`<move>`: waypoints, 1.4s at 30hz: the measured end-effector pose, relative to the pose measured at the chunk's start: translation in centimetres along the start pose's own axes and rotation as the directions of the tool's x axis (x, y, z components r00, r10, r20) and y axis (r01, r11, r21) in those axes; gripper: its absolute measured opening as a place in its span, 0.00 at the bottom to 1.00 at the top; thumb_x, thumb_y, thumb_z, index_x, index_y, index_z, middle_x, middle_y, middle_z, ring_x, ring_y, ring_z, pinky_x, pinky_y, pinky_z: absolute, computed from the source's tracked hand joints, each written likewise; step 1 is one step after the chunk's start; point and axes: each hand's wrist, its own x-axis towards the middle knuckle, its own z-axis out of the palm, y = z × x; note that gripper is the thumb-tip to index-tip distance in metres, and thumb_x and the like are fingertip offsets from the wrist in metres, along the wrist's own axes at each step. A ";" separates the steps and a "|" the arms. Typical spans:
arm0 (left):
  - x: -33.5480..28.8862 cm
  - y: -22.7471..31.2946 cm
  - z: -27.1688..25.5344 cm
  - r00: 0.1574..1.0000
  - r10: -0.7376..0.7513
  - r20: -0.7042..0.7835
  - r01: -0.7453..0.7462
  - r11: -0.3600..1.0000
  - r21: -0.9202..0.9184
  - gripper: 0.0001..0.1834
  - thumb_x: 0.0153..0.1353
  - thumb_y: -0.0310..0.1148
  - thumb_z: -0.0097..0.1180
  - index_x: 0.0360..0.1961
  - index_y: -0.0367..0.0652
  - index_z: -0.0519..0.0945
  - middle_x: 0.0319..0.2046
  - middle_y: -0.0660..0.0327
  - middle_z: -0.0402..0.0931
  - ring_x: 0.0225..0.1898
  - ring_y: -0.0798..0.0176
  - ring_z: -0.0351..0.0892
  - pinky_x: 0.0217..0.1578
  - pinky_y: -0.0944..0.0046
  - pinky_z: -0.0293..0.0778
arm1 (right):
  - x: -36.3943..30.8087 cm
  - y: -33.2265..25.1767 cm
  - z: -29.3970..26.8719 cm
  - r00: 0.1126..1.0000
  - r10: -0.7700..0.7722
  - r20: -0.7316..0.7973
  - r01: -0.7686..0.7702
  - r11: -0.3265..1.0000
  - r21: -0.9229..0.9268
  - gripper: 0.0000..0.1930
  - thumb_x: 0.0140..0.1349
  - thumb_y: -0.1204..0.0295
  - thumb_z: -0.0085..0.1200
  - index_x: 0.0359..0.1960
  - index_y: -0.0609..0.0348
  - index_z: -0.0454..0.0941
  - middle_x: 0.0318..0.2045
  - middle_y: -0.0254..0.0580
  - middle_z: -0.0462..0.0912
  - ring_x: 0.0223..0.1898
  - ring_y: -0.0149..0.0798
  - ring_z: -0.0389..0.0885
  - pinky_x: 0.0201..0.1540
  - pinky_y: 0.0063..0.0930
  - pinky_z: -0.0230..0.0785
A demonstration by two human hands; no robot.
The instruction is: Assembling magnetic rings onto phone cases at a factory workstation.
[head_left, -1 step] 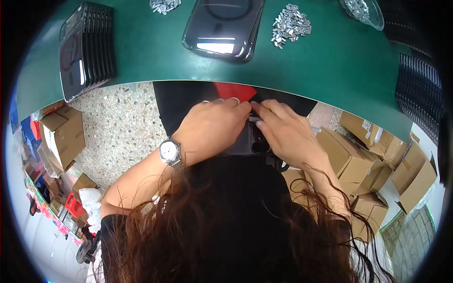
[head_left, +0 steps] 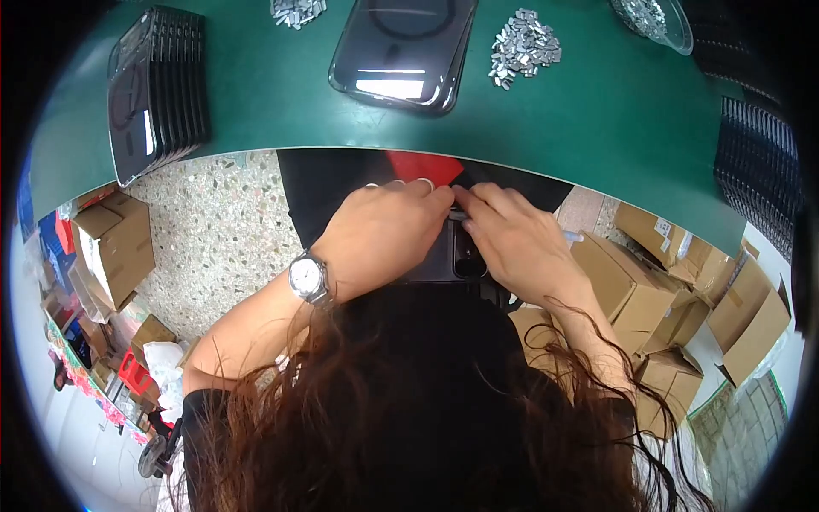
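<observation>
A dark phone case [head_left: 429,266] with a camera cutout [head_left: 467,260] lies over my lap, below the table edge. My left hand [head_left: 397,218] is closed on it from the left, the fingertips curled out of sight at its upper part. From the right, my right hand [head_left: 516,235] is closed at the case's upper edge beside the cutout, thumb and fingers bent inward. Both hands' fingertips nearly meet. A small silvery piece [head_left: 458,216] shows between them; whether it is loose or part of the case I cannot tell.
On the green table [head_left: 281,102] lie dark phone cases [head_left: 397,60] and a pile of small metal pieces [head_left: 525,49]. A stack of cases [head_left: 162,94] stands left, another [head_left: 755,162] right. A clear bowl [head_left: 678,30] sits at the back right. Cardboard boxes [head_left: 614,286] flank me.
My right fingers have shifted slightly in toward my left hand, curling over more of the silvery piece. My left hand and the case look almost unmoved.
</observation>
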 end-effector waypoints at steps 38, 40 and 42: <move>-1.1 -3.2 -9.3 0.870 0.046 0.491 0.377 0.580 -0.722 0.18 0.72 0.39 0.61 0.58 0.43 0.79 0.46 0.55 0.85 0.40 0.56 0.85 0.43 0.57 0.79 | 2.0 -2.8 -3.9 0.914 -0.268 -0.305 0.295 0.955 0.045 0.18 0.57 0.70 0.68 0.51 0.53 0.85 0.39 0.36 0.81 0.28 0.39 0.82 0.30 0.33 0.75; -2.3 -2.8 -9.5 0.825 0.035 0.563 0.512 0.374 -0.773 0.29 0.77 0.49 0.52 0.69 0.41 0.71 0.52 0.59 0.81 0.46 0.69 0.78 0.46 0.66 0.76 | 3.1 -2.9 -5.7 0.804 -0.439 -0.401 0.419 0.897 -0.141 0.21 0.49 0.72 0.72 0.48 0.54 0.86 0.37 0.37 0.81 0.25 0.38 0.79 0.27 0.32 0.73; -1.9 -1.1 -11.6 0.816 0.040 0.576 0.548 0.261 -0.795 0.34 0.77 0.49 0.52 0.72 0.35 0.66 0.56 0.58 0.77 0.50 0.69 0.78 0.49 0.66 0.76 | 3.7 -3.2 -7.0 0.757 -0.476 -0.449 0.422 0.879 -0.221 0.20 0.52 0.71 0.68 0.49 0.55 0.86 0.40 0.36 0.82 0.25 0.33 0.78 0.26 0.29 0.70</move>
